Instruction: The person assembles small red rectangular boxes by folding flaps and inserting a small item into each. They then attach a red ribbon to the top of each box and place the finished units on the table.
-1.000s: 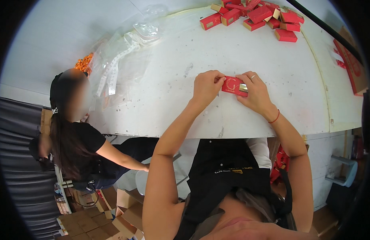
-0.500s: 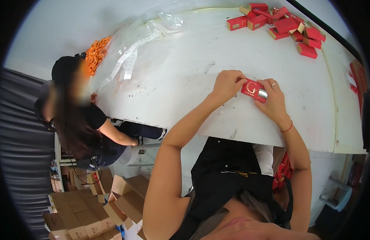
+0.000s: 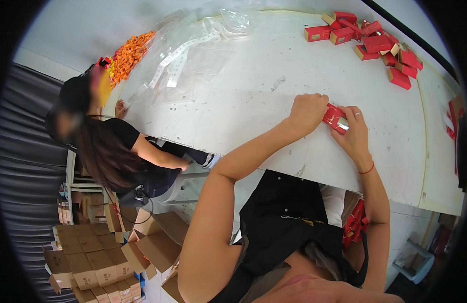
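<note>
A small red box [image 3: 334, 115] with gold print and a silver patch is held just over the white table, between my two hands. My right hand [image 3: 355, 130] grips its right end, thumb along the near side and fingers along the far side. My left hand [image 3: 309, 114] is closed at the box's left end, fingertips pinched against it. The back of this hand hides part of that end.
Several red boxes [image 3: 377, 44] lie in a loose pile at the back right. Clear plastic bags [image 3: 193, 55] and orange pieces [image 3: 132, 53] cover the back left. A co-worker [image 3: 127, 146] sits at the left. Open cartons [image 3: 160, 237] stand on the floor.
My left hand has closed in on the box's left end, its knuckles now turned more upward. The view has shifted, so the table's things appear moved. The co-worker's head has leaned.
</note>
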Motion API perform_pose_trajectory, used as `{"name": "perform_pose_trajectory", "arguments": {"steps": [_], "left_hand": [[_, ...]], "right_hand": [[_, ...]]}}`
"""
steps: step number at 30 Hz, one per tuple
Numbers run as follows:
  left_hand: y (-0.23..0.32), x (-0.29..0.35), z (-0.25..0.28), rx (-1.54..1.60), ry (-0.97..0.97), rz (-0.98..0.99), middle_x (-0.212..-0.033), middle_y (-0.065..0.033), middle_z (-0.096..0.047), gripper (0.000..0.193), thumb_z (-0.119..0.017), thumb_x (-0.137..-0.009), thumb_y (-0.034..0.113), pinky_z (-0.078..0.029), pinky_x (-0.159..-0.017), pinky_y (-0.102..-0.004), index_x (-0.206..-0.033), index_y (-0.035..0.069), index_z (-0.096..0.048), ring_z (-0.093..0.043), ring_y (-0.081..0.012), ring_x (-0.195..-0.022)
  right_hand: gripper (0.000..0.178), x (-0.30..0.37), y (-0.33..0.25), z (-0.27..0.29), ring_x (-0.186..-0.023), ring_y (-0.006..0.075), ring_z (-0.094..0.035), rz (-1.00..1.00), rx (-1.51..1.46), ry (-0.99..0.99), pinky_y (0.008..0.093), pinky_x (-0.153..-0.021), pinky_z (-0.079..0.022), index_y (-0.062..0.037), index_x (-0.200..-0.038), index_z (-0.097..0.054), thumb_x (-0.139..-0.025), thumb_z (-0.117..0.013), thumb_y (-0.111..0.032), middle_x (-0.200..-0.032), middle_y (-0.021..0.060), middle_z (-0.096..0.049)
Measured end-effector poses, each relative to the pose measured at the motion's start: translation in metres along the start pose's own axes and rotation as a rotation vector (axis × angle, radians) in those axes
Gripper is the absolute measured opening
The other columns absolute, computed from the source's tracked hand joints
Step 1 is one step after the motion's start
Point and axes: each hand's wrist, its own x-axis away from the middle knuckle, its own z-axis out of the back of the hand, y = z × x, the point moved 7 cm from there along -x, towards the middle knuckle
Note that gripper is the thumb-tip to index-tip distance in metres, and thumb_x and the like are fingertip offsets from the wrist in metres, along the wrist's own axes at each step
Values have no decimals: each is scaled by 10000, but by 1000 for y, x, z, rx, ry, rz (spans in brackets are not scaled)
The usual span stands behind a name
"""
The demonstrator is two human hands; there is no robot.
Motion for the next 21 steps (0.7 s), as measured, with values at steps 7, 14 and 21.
{"name": "perform_pose_trajectory", "arguments": {"steps": [7, 14, 21], "left_hand": [[-6, -6, 0, 80, -17, -8, -761, -106, -698, 126, -629, -882, 160, -522, -638, -402, -867, 65, -709, -665, -285, -696], [-1, -5, 0, 40, 18, -20, -732, -105, -682, 103, -634, -852, 143, -520, -622, -409, -811, 51, -656, -662, -284, -683], [-1, -5, 0, 81, 136, 24, -723, -122, -676, 114, -659, -811, 140, -519, -580, -395, -780, 34, -631, -653, -268, -629]], "right_hand": [[499, 0, 2, -1, -961, 288, -593, 3, 10, -4, 374, -779, -517, -49, -1127, -586, -653, -738, -43, -1063, 100, -576], [521, 0, 3, -2, -962, 302, -604, -18, 16, -37, 370, -811, -521, -34, -1159, -580, -659, -725, -32, -1087, 117, -566], [504, 2, 1, 1, -974, 298, -585, 3, 16, 14, 390, -790, -510, -49, -1128, -587, -650, -746, -59, -1062, 102, -577]]}}
